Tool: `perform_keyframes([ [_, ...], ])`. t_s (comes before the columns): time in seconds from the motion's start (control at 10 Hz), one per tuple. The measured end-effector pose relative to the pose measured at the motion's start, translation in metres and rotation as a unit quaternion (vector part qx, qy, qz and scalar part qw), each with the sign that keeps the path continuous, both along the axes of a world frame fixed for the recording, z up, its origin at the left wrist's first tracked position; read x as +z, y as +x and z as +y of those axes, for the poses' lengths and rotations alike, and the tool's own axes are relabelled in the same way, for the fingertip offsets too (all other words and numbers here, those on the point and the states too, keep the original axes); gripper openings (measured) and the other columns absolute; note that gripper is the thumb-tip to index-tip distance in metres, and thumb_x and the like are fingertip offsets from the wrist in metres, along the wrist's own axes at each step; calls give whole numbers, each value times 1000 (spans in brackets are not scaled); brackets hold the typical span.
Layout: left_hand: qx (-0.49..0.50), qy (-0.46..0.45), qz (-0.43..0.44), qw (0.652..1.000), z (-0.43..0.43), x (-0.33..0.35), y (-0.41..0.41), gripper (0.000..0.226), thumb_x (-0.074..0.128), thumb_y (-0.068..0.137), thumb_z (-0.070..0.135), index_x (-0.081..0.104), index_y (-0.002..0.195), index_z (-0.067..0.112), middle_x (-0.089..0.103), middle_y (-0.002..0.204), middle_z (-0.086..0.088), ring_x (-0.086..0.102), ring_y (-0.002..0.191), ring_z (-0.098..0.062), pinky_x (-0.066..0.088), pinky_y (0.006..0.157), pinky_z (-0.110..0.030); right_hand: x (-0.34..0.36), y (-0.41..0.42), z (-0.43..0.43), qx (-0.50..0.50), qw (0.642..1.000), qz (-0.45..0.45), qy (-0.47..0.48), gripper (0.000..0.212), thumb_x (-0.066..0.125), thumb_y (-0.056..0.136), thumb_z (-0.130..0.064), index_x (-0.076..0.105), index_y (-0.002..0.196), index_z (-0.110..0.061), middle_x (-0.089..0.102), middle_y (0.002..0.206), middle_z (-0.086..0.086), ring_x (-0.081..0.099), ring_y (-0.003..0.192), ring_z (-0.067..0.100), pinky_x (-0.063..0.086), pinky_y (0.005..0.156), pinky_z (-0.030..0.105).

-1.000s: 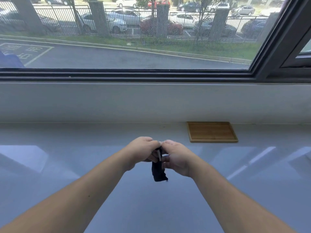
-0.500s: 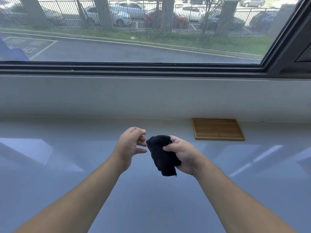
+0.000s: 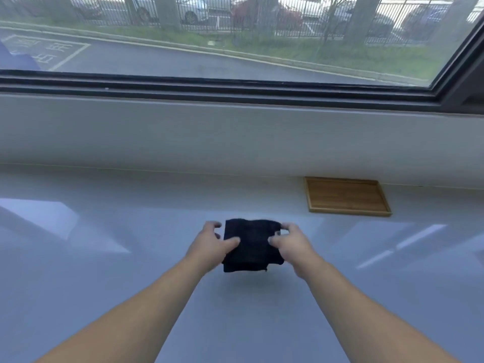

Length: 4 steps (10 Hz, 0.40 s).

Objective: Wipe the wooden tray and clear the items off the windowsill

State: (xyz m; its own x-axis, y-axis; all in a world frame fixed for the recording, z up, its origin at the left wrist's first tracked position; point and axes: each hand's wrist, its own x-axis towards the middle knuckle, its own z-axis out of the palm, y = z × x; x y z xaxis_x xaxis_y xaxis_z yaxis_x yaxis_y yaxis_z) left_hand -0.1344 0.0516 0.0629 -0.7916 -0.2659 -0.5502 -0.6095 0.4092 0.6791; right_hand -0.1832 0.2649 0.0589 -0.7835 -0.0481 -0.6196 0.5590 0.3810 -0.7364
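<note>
Now two hands' fingers pinch one black cloth near one wooden tray.

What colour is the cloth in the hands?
The cloth is very dark, black or deep navy, seen best in the head view.

A person holds a dark cloth with both hands above a wide, shiny windowsill. The cloth is spread out almost square. The left hand grips the cloth's left edge, and the right hand grips its right edge. The thumbs press on top of the cloth. A flat wooden tray lies on the windowsill, past the cloth and off to its right, near the wall. The tray is well apart from the cloth. Beyond the cloth, a big window shows a road, grass, a fence and parked cars.
</note>
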Motion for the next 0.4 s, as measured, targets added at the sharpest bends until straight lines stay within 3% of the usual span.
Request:
perform_keyframes([
  [0.1, -174, -274, -43, 945, -4, -44, 23, 90, 63, 86, 66, 28, 159, 27, 36, 161, -2, 43, 139, -29, 48, 103, -44, -45, 22, 8, 172, 948, 79, 256, 69, 61, 93, -32, 33, 155, -25, 54, 141, 11, 53, 124, 31, 50, 92, 37],
  [0.2, -257, -312, 9, 915, -4, -73, 32, 87, 49, 90, 73, 22, 163, 33, 20, 173, -2, 28, 152, -28, 36, 118, -48, -69, 34, 1, 298, 890, 189, 288, 72, 51, 96, -50, 27, 162, -32, 36, 165, 6, 31, 149, 29, 32, 120, 43],
  [0.3, -295, -323, 11, 899, 2, -81, 30, 86, 42, 91, 75, 18, 164, 37, 15, 174, -1, 20, 156, -26, 26, 123, -51, -76, 31, -7, 363, 853, 207, 314, 71, 43, 98, -60, 25, 162, -36, 24, 172, 6, 15, 158, 30, 17, 128, 47],
  [0.4, -289, -320, 20, 902, 5, -79, 23, 91, 32, 86, 83, 19, 164, 37, 14, 175, 0, 17, 158, -26, 21, 125, -52, -73, 26, -13, 385, 843, 191, 323, 78, 33, 95, -72, 25, 163, -33, 22, 173, 5, 9, 160, 31, 11, 128, 52],
])
